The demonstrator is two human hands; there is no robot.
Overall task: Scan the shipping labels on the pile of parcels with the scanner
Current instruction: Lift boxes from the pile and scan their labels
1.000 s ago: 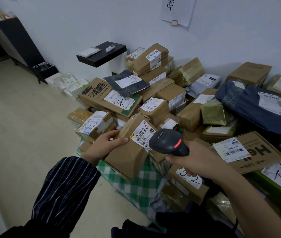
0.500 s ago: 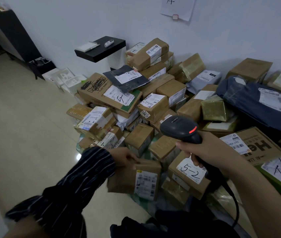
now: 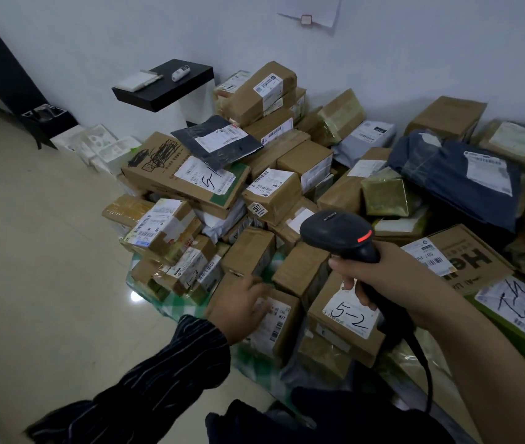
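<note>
Right hand (image 3: 379,280) clamped on scanner (image 3: 334,233) | left hand (image 3: 238,304) flat, fingers loose, on box (image 3: 291,339) | its label (image 3: 275,326) at 7 o'clock from scanner nose; left hand nearer

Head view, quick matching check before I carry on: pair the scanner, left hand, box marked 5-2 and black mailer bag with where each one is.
Things:
1 scanner
2 left hand
3 box marked 5-2
4 black mailer bag

Places:
A on the big scribbled carton
B gripped in the right hand
C front of the pile, under the scanner's handle
D touching a labelled parcel at the pile's near edge

Pairs: 1-B, 2-D, 3-C, 4-A
</note>
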